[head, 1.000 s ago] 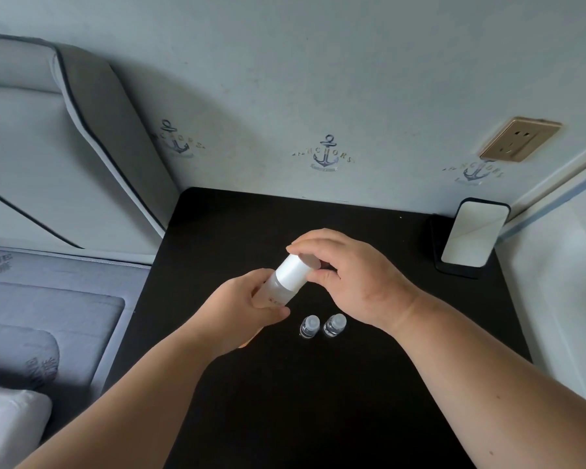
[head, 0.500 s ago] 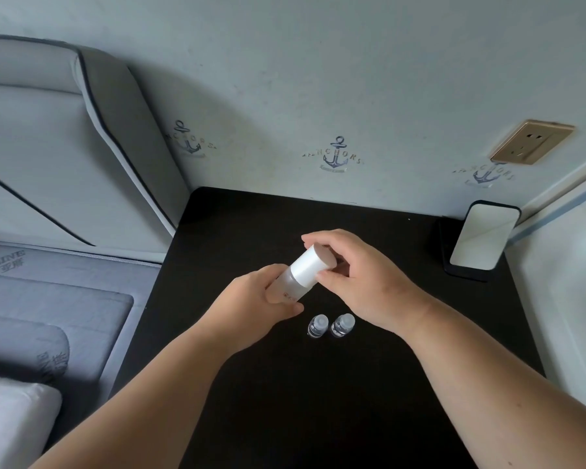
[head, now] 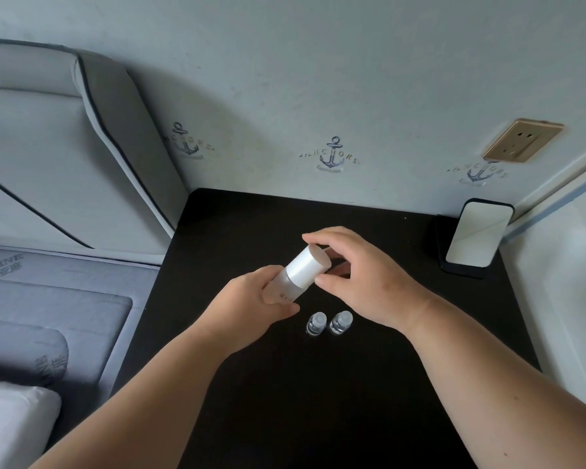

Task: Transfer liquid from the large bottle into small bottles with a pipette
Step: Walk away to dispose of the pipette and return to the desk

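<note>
One large bottle, two small bottles, one phone, one wall socket, two hands, three anchor prints.

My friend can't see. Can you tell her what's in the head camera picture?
Two bare hands hold a frosted large bottle tilted above a black table: the left hand grips its body, the right hand pinches its white round cap. Two small clear capped bottles stand side by side below; a phone leans at the back right.
</note>
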`<state>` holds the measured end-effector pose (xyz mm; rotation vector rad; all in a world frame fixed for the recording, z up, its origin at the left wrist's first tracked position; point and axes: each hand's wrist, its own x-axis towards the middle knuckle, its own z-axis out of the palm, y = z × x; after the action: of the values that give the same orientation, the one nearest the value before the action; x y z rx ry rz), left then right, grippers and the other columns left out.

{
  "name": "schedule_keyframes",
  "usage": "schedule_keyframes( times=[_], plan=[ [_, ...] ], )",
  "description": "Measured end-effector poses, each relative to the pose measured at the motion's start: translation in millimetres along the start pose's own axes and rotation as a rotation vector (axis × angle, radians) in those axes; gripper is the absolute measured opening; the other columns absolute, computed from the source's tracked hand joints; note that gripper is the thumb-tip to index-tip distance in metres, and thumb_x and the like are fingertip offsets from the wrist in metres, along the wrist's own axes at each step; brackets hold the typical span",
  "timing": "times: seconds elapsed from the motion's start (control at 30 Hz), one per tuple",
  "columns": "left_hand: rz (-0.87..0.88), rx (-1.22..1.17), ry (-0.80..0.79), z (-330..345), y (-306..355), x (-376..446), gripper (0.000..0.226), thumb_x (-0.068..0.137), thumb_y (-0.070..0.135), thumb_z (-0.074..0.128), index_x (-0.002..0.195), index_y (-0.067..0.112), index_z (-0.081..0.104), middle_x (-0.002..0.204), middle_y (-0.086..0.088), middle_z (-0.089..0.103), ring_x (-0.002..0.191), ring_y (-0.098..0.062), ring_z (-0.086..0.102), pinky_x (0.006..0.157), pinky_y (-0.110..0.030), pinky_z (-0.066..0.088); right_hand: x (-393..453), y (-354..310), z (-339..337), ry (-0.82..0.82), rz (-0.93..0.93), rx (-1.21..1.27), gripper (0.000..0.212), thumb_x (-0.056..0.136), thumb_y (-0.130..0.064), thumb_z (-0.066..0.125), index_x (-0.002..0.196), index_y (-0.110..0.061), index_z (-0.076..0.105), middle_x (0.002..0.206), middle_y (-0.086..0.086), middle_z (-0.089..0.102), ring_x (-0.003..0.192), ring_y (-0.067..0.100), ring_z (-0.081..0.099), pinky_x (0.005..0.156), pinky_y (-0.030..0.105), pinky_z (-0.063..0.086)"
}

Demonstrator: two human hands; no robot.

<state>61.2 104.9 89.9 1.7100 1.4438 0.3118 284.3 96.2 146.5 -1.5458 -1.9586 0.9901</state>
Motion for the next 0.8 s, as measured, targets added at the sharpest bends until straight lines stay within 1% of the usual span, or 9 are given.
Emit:
schedule_keyframes(
  times=[0.1, 0.17, 0.23, 0.3, 0.4, 0.5, 0.6, 0.67, 0.8],
  plan=[
    [-0.001, 0.026, -0.008, 0, -1, -1, 0.046, 0.082, 0.047, 0.077, 0.119, 0.056, 0.051, 0.096, 0.022, 0.062, 0.086, -0.001, 0.059, 0.067, -0.020, 0.040, 0, -1, 1, 0.060, 0.062, -0.063, 0.044, 0.092, -0.031, 0.071, 0.134, -0.036, 0.057, 0.113, -0.022, 0.058, 0.100, 0.001, 0.060, 0.085, 0.019, 0.051],
    [-0.003, 0.025, -0.008, 0, 0, -1, 0.045, 0.082, 0.048, 0.077, 0.117, 0.057, 0.051, 0.096, 0.022, 0.062, 0.086, -0.001, 0.059, 0.067, -0.020, 0.040, 0, -2, 0, 0.058, 0.077, -0.034, 0.045, 0.092, -0.035, 0.070, 0.135, -0.035, 0.056, 0.116, -0.021, 0.058, 0.102, -0.001, 0.060, 0.085, 0.021, 0.052],
    [0.001, 0.021, -0.016, 1, 0, -1, 0.047, 0.082, 0.046, 0.078, 0.120, 0.055, 0.052, 0.096, 0.022, 0.062, 0.087, -0.001, 0.059, 0.069, -0.021, 0.040, -2, -3, 0, 0.015, 0.040, 0.039, 0.052, 0.092, -0.024, 0.071, 0.139, -0.037, 0.053, 0.127, -0.023, 0.054, 0.113, -0.002, 0.057, 0.092, 0.020, 0.052],
    [0.003, 0.013, -0.023, 3, 0, 0, 0.047, 0.081, 0.045, 0.079, 0.120, 0.054, 0.054, 0.095, 0.022, 0.063, 0.087, -0.002, 0.060, 0.069, -0.022, 0.041, -2, -4, -1, -0.009, 0.011, 0.033, 0.053, 0.093, -0.013, 0.069, 0.137, -0.038, 0.055, 0.127, -0.024, 0.055, 0.116, -0.001, 0.056, 0.096, 0.019, 0.051],
    [-0.007, 0.017, -0.039, 5, 0, -1, 0.040, 0.081, 0.048, 0.077, 0.107, 0.063, 0.051, 0.093, 0.023, 0.063, 0.084, 0.000, 0.060, 0.067, -0.021, 0.041, 1, -6, -1, 0.002, 0.033, -0.033, 0.044, 0.092, -0.013, 0.071, 0.130, -0.034, 0.063, 0.122, -0.019, 0.059, 0.111, 0.005, 0.058, 0.097, 0.026, 0.052],
    [-0.003, 0.010, -0.045, 6, -1, -4, 0.039, 0.081, 0.050, 0.076, 0.096, 0.070, 0.046, 0.097, 0.032, 0.060, 0.086, 0.009, 0.057, 0.065, -0.021, 0.040, 2, -5, -1, 0.010, 0.033, -0.027, 0.044, 0.092, -0.015, 0.072, 0.130, -0.033, 0.063, 0.122, -0.018, 0.061, 0.110, 0.005, 0.060, 0.096, 0.026, 0.053],
    [-0.015, 0.021, 0.002, 9, -3, -3, 0.037, 0.082, 0.050, 0.075, 0.104, 0.063, 0.047, 0.093, 0.021, 0.062, 0.083, 0.002, 0.059, 0.064, -0.021, 0.040, -1, 0, 1, 0.011, 0.047, 0.056, 0.047, 0.092, -0.020, 0.072, 0.135, -0.034, 0.061, 0.125, -0.020, 0.060, 0.113, 0.001, 0.061, 0.096, 0.022, 0.052],
    [-0.025, 0.021, 0.049, 10, -7, -2, 0.036, 0.083, 0.049, 0.074, 0.104, 0.056, 0.047, 0.093, 0.021, 0.061, 0.084, 0.000, 0.058, 0.064, -0.022, 0.040, -5, 7, 3, 0.021, 0.108, 0.155, 0.043, 0.093, -0.028, 0.071, 0.134, -0.037, 0.060, 0.125, -0.021, 0.060, 0.113, -0.005, 0.060, 0.095, 0.021, 0.052],
    [-0.076, -0.043, 0.121, 12, -22, 1, 0.032, 0.083, 0.045, 0.076, 0.101, 0.047, 0.049, 0.094, 0.020, 0.063, 0.087, 0.000, 0.060, 0.066, -0.023, 0.042, -22, 34, 5, 0.173, 0.306, 0.203, 0.019, 0.096, -0.038, 0.062, 0.113, -0.047, 0.064, 0.106, -0.022, 0.070, 0.100, -0.014, 0.062, 0.083, 0.014, 0.046]
  ],
)
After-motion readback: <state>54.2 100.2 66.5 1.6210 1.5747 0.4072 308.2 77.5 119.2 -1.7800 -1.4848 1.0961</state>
